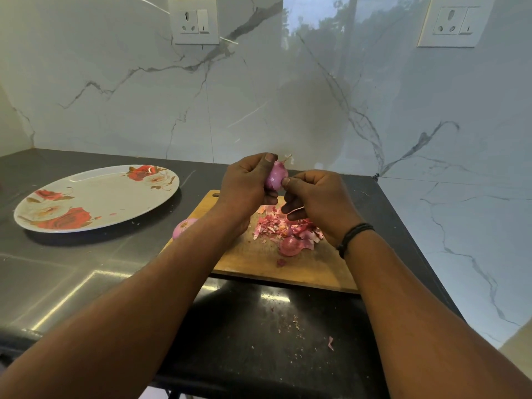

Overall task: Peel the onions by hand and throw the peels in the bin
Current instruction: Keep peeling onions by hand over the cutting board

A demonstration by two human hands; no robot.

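My left hand [244, 185] grips a small purple onion [275, 175] held up above the wooden cutting board [311, 269]. My right hand [316, 203] has its thumb against the onion's lower right side, with a thin strip of peel curling under its fingers. A heap of pink onion peels [285, 226] lies on the board, with a curved piece of purple skin [290, 246] at its near edge. Another onion [184, 226] sits by the board's left edge, partly hidden behind my left forearm. No bin is in view.
A flowered oval plate [95, 197] sits on the dark counter [72, 269] at the left. Peel scraps [330, 342] are scattered on the counter near the front edge. Marble walls close in behind and on the right, with two wall sockets [193, 20] above.
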